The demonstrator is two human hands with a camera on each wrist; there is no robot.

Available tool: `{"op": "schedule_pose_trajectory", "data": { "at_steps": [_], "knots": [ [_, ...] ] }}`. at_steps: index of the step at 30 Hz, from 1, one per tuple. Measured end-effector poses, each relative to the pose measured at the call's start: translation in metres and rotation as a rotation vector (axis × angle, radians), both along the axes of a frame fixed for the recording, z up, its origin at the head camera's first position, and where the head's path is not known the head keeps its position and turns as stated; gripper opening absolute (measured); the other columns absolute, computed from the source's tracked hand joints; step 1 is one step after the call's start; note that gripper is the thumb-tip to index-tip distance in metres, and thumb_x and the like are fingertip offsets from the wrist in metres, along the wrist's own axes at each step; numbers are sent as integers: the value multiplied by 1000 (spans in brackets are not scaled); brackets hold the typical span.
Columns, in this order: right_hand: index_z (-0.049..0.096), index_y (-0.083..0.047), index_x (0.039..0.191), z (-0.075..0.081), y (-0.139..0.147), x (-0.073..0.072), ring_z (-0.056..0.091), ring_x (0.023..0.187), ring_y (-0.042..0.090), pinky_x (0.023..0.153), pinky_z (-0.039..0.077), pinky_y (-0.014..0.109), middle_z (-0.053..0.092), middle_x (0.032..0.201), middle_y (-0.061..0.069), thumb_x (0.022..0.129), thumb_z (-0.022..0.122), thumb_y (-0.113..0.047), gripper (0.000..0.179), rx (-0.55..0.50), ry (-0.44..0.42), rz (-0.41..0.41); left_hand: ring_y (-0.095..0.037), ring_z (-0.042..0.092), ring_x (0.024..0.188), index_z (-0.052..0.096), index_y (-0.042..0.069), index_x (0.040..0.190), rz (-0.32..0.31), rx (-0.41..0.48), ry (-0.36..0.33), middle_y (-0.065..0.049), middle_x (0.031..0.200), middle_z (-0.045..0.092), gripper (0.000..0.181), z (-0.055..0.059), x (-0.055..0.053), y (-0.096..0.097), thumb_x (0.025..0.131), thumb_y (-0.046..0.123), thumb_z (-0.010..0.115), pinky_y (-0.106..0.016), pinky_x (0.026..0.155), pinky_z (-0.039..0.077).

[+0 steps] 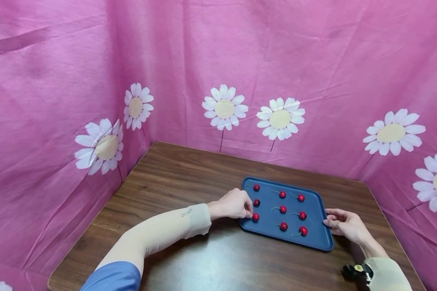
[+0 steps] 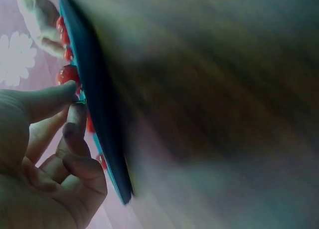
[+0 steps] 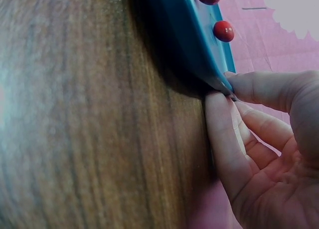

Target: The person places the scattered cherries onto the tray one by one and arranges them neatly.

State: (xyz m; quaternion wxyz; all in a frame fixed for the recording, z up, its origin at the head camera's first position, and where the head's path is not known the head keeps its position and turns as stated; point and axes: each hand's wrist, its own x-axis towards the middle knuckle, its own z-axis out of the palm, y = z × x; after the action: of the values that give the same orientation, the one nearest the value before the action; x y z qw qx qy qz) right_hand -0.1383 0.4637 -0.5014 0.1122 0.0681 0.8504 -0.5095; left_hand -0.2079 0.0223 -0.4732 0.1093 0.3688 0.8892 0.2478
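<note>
A blue rectangular tray (image 1: 269, 220) lies on the wooden table, with several red cherries on it in three rows, most with stems showing. At the tray's left side, my left hand (image 1: 234, 204) has its thumb and index fingertip together at the stem of the near-left cherry (image 1: 255, 217). The left wrist view shows that cherry (image 2: 68, 75) right beside the thumb tip; the stem is mostly hidden. With thumb above and fingers below, my right hand (image 1: 346, 224) pinches the tray's right rim, as the right wrist view of the tray (image 3: 187, 49) also shows.
The brown wooden table (image 1: 189, 178) extends around the tray, its far edge close to a pink cloth (image 1: 182, 60) printed with daisies. A black strap device (image 1: 357, 271) sits on the right wrist.
</note>
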Motion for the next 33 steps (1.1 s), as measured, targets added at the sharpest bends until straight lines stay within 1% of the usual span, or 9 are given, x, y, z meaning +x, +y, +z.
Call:
{"op": "schedule_pose_trajectory", "data": {
  "at_steps": [3, 10, 14, 21, 24, 26, 29, 31, 33],
  "knots": [
    [39, 28, 153, -1, -1, 2, 73, 86, -3, 77, 69, 27, 71, 93, -13, 105, 72, 3, 63, -11, -1, 6, 1, 62, 73, 89, 26, 85, -5, -37, -14, 16, 79, 78, 13, -4, 5, 6, 98, 29, 88, -18, 65, 50],
    [39, 28, 153, -1, -1, 3, 74, 86, -3, 76, 69, 27, 72, 91, -13, 104, 72, 4, 63, -25, -1, 2, -2, 60, 71, 86, 32, 76, 13, -100, 15, 21, 70, 70, 21, -5, 11, 10, 97, 32, 89, -21, 61, 47],
    [42, 28, 150, 0, -1, 3, 73, 85, -3, 76, 68, 27, 72, 91, -14, 104, 72, 4, 60, -29, 1, 0, -2, 60, 71, 85, 30, 75, 15, -100, 12, 20, 69, 70, 21, -4, 12, 9, 96, 31, 89, -21, 60, 48],
    [60, 21, 141, 0, -1, 3, 74, 84, -2, 75, 68, 27, 73, 90, -13, 103, 73, 6, 43, -53, 7, -12, -3, 60, 69, 84, 29, 75, 11, -96, 21, 18, 67, 68, 23, -4, 11, 6, 97, 33, 89, -22, 58, 48],
    [58, 23, 141, 0, -1, 2, 74, 85, -3, 75, 68, 27, 73, 90, -14, 103, 73, 5, 45, -44, 17, 0, -2, 60, 69, 84, 29, 75, 8, -90, 22, 18, 67, 69, 22, -4, 11, 5, 97, 33, 89, -21, 59, 47],
    [56, 24, 142, 0, -1, 2, 74, 84, -3, 74, 68, 27, 73, 90, -13, 103, 73, 5, 47, -47, 20, -14, -2, 60, 70, 84, 28, 76, 3, -85, 19, 18, 68, 69, 22, -5, 10, 5, 97, 33, 89, -21, 60, 47],
    [60, 21, 141, -1, -1, 2, 74, 84, -3, 74, 68, 26, 72, 90, -14, 103, 73, 5, 43, -41, 20, -6, -2, 60, 70, 84, 28, 77, -5, -82, 14, 18, 69, 69, 21, -5, 10, 4, 98, 32, 88, -20, 61, 47],
    [65, 16, 139, -2, -1, 2, 74, 84, -2, 74, 68, 27, 73, 90, -14, 103, 74, 5, 39, -50, 12, -27, -1, 61, 70, 85, 27, 80, -16, -78, 13, 18, 70, 71, 19, -5, 9, 4, 98, 32, 88, -20, 62, 48],
    [65, 16, 139, -2, 0, 2, 74, 84, -3, 74, 68, 26, 72, 90, -14, 103, 74, 5, 39, -42, 10, -21, 0, 62, 71, 86, 26, 84, -32, -64, 3, 17, 72, 73, 15, -5, 8, 2, 98, 31, 88, -18, 63, 49]
  ]
}}
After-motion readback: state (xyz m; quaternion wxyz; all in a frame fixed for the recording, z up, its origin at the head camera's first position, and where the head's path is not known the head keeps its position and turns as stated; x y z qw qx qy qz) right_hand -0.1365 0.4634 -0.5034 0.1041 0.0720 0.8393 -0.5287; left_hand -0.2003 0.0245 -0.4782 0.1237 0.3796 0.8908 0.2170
